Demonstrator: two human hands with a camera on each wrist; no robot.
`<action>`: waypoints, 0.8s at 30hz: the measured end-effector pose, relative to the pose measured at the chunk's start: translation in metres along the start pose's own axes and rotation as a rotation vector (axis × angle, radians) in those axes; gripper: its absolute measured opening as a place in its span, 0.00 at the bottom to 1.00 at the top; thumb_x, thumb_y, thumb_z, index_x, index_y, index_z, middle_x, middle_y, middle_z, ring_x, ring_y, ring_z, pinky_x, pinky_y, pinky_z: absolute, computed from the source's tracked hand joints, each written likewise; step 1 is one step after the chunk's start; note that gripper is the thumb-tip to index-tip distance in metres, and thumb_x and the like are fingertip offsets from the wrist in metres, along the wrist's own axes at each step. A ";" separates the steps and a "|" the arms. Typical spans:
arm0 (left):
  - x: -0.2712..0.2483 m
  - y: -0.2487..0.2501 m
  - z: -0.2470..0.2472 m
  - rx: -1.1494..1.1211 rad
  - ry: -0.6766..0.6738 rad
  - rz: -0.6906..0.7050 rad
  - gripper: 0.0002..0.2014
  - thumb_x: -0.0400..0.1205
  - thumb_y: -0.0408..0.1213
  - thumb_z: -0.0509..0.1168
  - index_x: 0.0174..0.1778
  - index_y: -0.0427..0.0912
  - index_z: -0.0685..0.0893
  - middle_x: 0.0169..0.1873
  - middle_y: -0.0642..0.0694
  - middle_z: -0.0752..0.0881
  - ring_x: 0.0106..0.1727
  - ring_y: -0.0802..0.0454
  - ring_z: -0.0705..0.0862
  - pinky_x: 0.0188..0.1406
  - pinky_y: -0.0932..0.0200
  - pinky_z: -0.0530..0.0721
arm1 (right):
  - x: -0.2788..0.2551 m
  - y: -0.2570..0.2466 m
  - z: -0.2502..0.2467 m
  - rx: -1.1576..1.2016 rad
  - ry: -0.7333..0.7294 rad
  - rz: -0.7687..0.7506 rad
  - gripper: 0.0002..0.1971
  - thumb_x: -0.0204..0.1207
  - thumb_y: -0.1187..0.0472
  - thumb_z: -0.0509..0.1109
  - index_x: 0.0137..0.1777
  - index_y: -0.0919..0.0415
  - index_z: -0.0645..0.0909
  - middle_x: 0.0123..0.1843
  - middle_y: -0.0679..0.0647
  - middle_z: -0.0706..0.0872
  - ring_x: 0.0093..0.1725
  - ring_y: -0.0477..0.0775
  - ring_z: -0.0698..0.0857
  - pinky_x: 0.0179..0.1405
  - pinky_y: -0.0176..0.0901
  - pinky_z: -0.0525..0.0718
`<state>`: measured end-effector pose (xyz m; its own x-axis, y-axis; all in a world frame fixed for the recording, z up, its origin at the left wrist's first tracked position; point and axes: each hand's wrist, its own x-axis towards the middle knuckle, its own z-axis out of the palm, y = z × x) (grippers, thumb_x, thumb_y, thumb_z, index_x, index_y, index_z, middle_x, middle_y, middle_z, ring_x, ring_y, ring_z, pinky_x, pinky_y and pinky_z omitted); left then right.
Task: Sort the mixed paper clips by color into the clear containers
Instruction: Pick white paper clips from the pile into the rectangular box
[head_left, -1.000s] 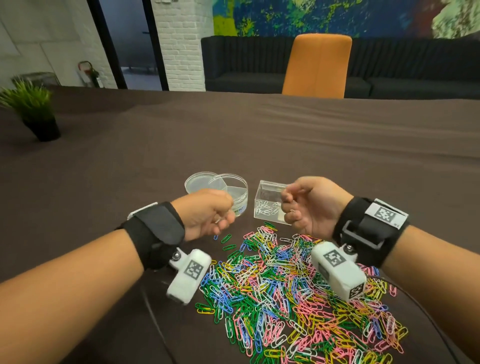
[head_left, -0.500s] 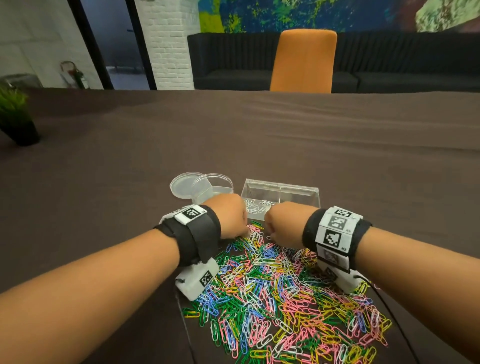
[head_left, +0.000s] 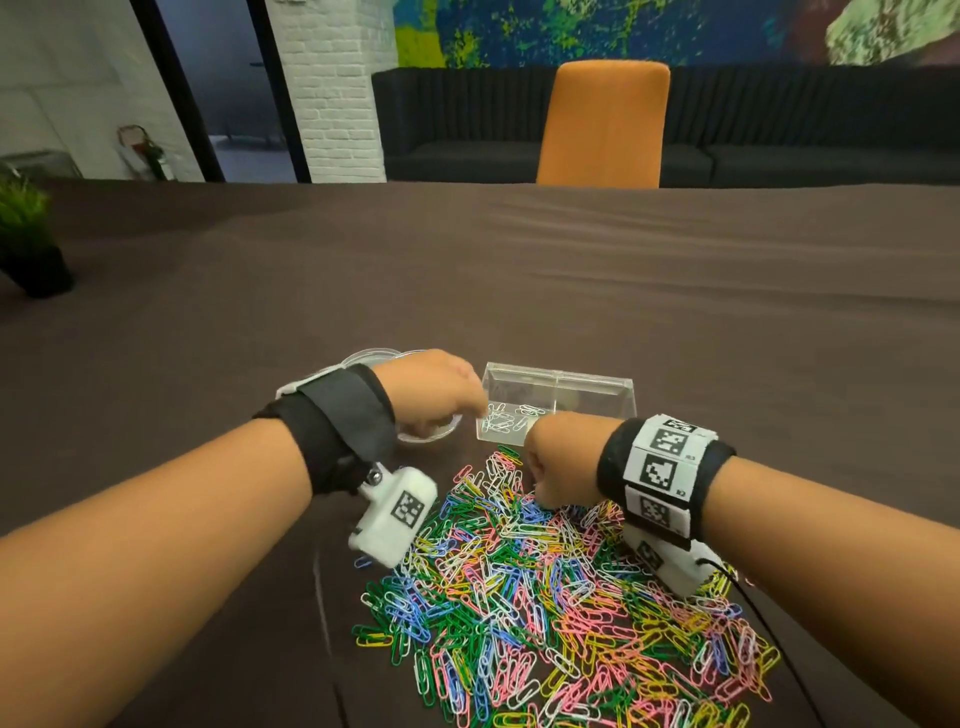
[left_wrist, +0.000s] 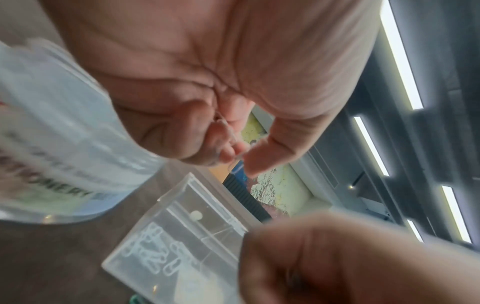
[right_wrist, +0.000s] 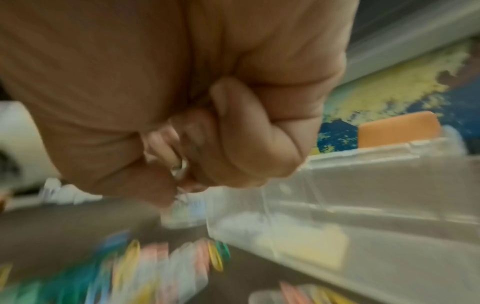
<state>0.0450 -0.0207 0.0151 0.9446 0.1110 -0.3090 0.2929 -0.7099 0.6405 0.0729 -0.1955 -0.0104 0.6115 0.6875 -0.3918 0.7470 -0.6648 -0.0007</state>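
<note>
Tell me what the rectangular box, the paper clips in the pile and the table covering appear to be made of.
Rectangular box: clear rigid plastic, see-through walls, glossy edges. Paper clips in the pile: probably colour-coated wire, thin bent loops. Table covering: matte brown cloth, showing soft wrinkles.

- The heap of paper clips (head_left: 561, 597) lies on the desk (head_left: 519, 291), under and nearer the person than both hands.
- The right hand (head_left: 563, 462) is over the heap's far edge; the left hand (head_left: 431, 389) is further out and to its left.
- The rectangular box (head_left: 592, 397) stands just beyond the right hand and right of the left hand, with a few clips (head_left: 506, 418) in its left part.
- The round container (head_left: 431, 431) sits beneath the left hand, just left of the box.
- A lid (head_left: 369, 356) lies behind that hand.
- A chair (head_left: 602, 124) stands well beyond both hands, a sofa (head_left: 467, 124) behind it.
- A potted plant (head_left: 28, 239) stands far left of the left hand.
</note>
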 end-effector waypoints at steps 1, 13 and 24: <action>0.002 0.006 -0.002 -0.074 0.033 0.010 0.06 0.62 0.38 0.70 0.31 0.44 0.79 0.24 0.44 0.72 0.24 0.47 0.66 0.24 0.61 0.63 | -0.002 -0.001 -0.006 0.008 0.009 -0.007 0.08 0.75 0.55 0.70 0.41 0.59 0.84 0.42 0.54 0.87 0.40 0.57 0.84 0.42 0.46 0.88; 0.024 0.045 0.006 -0.147 -0.019 0.101 0.12 0.64 0.34 0.64 0.43 0.40 0.83 0.40 0.40 0.84 0.42 0.43 0.83 0.48 0.50 0.85 | 0.026 0.032 -0.067 0.254 0.314 0.099 0.03 0.75 0.58 0.71 0.45 0.56 0.82 0.39 0.50 0.85 0.41 0.55 0.83 0.38 0.41 0.76; -0.014 0.008 0.003 0.469 0.173 0.290 0.05 0.76 0.37 0.68 0.41 0.48 0.90 0.37 0.55 0.88 0.43 0.54 0.86 0.50 0.58 0.85 | -0.021 0.025 -0.037 0.166 0.307 -0.084 0.08 0.76 0.62 0.68 0.48 0.48 0.85 0.42 0.42 0.86 0.43 0.48 0.84 0.47 0.39 0.80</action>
<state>0.0340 -0.0300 0.0228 0.9985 -0.0502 -0.0222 -0.0417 -0.9564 0.2892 0.0878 -0.2157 0.0316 0.6189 0.7804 -0.0890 0.7606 -0.6237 -0.1805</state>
